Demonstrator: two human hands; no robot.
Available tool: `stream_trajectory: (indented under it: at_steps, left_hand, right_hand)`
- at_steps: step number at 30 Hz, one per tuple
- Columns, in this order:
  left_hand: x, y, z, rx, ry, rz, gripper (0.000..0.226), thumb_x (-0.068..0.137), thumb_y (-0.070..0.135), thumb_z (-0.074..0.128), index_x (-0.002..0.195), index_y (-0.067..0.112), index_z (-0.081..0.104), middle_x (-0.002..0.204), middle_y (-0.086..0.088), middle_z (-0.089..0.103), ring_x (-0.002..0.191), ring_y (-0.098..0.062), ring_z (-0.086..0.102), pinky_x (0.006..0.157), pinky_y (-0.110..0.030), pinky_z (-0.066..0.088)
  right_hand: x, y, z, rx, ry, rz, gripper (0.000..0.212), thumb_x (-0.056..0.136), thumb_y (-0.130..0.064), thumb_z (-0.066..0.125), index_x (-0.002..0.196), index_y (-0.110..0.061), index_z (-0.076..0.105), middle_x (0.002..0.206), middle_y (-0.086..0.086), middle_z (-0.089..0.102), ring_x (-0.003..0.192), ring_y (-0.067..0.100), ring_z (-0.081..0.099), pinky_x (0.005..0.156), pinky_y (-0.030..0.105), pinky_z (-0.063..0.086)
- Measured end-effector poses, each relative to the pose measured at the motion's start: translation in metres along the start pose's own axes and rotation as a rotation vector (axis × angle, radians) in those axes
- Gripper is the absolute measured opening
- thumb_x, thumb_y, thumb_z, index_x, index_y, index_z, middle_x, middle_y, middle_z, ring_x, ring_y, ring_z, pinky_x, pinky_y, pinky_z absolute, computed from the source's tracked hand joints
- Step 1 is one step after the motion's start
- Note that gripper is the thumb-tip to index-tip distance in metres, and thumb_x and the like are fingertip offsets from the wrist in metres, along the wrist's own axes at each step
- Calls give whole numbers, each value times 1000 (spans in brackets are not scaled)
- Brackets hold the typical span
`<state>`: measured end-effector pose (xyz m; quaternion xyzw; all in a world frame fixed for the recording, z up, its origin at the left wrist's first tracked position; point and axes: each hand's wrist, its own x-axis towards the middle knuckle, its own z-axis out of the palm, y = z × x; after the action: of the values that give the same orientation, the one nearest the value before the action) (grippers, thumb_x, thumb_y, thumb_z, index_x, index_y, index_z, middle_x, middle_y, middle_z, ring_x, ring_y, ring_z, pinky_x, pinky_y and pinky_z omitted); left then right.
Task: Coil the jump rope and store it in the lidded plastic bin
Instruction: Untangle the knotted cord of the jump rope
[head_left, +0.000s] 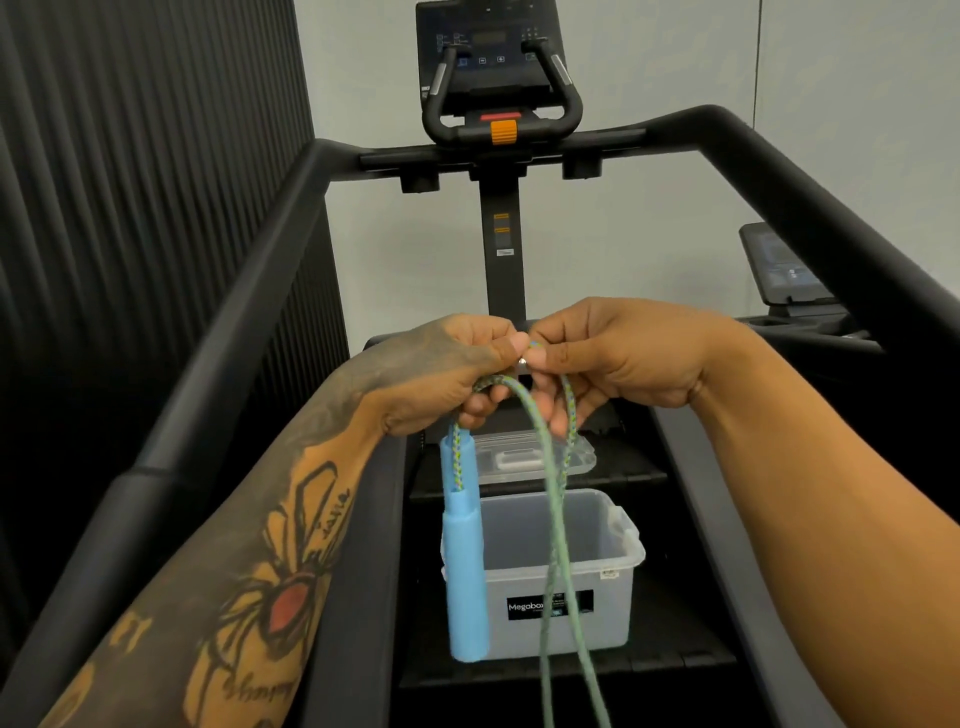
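Left hand (447, 374) and right hand (615, 358) pinch jump rope (465, 571) above bin (615, 592) on black steps (680, 657).

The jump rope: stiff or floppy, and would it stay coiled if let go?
Probably floppy: the rope bends sharply over the left hand and hangs in slack strands. The blue handle dangles straight down, so it would likely swing and tug coils loose. Its braid looks grippy, not slippery.

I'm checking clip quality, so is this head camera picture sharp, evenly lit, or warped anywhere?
Head view: soft, even light, no harsh glare; the black machine handrails bow outward, wide-angle distortion; the braided green-blue jump rope and its blue cylindrical handle look slightly soft.
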<state>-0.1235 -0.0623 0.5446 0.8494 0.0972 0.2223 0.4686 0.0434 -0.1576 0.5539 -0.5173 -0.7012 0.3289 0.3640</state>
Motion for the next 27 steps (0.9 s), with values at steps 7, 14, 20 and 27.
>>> stream_trajectory:
  at_steps: [7,14,20,27]
  left_hand:
    - [-8,5,1,-200,26,-73,34,101,26,38,69,13,44,60,-7,37,44,-11,32,43,-21,25]
    - [-4,7,6,-154,185,32,32,101,19,39,72,9,47,65,-8,46,42,-10,34,39,-21,26]
    - [-4,7,7,-169,161,-1,35,101,20,41,67,11,47,55,-4,42,53,-25,52,57,-36,51]
    - [-4,0,6,-167,133,-7,34,100,25,44,67,16,42,56,3,28,43,-8,24,40,-20,30]
  right_hand:
    - [2,-2,1,149,84,-60,24,89,-28,57,71,-13,52,54,-3,32,41,7,24,38,19,19]
    - [2,8,10,-21,-73,-16,17,84,-19,68,87,-3,61,81,13,73,47,10,50,35,16,25]
    - [0,14,10,-45,-25,-87,19,83,-21,67,65,-13,65,45,-1,49,45,12,35,46,24,19]
    - [0,18,20,-126,-113,84,19,92,-20,63,81,-6,61,64,3,65,39,6,38,39,20,26]
